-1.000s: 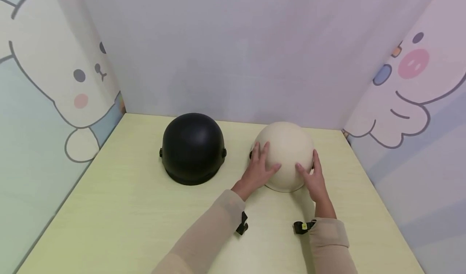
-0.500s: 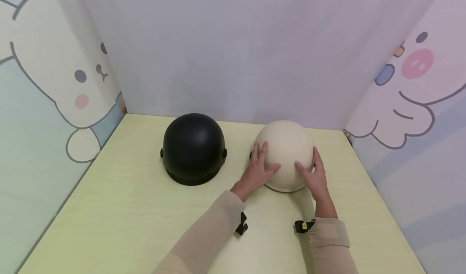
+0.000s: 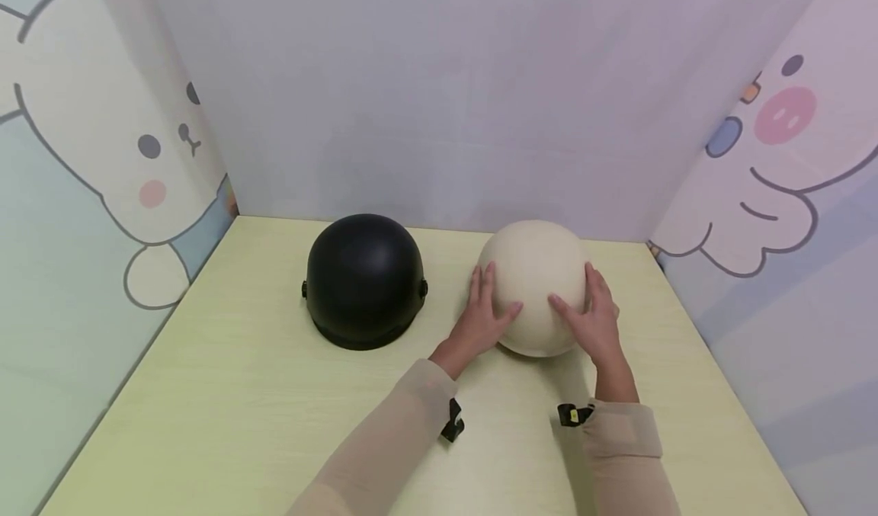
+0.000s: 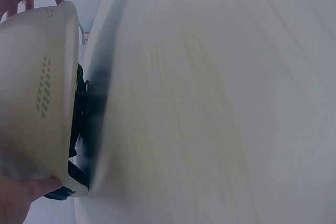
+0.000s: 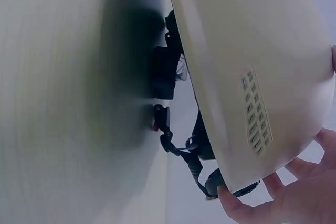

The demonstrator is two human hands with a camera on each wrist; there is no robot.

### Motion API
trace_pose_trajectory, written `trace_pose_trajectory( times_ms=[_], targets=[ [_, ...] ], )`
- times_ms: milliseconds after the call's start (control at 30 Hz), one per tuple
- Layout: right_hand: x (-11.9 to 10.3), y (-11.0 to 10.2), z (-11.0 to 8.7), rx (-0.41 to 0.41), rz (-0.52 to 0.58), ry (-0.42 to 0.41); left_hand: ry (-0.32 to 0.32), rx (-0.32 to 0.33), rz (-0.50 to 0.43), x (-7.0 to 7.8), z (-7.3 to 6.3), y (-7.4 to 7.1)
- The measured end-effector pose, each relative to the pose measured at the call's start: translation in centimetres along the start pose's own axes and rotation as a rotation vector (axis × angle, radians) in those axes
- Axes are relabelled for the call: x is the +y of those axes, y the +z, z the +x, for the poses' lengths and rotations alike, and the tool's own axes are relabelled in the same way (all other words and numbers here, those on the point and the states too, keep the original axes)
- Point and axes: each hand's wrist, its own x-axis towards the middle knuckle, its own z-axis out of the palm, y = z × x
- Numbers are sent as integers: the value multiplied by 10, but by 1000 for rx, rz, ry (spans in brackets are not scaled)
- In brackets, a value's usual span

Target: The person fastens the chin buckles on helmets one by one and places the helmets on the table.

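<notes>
Pale yellow table [image 3: 261, 402], black helmet [image 3: 366, 280] resting on it

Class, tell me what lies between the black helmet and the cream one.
The head view shows bare table beside the black helmet, then the left hand against the cream helmet.

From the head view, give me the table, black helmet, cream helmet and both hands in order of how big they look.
1. Table.
2. Black helmet and cream helmet: too alike to rank, the latter partly covered.
3. Left hand and right hand: also about alike.
</notes>
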Motion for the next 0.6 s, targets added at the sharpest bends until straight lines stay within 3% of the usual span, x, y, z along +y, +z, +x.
trace_pose_trajectory(
  times_ms=[600],
  targets=[
    [-33,-4,6,3,-159,-86,29,19,-18,-3,2,-14]
  ],
)
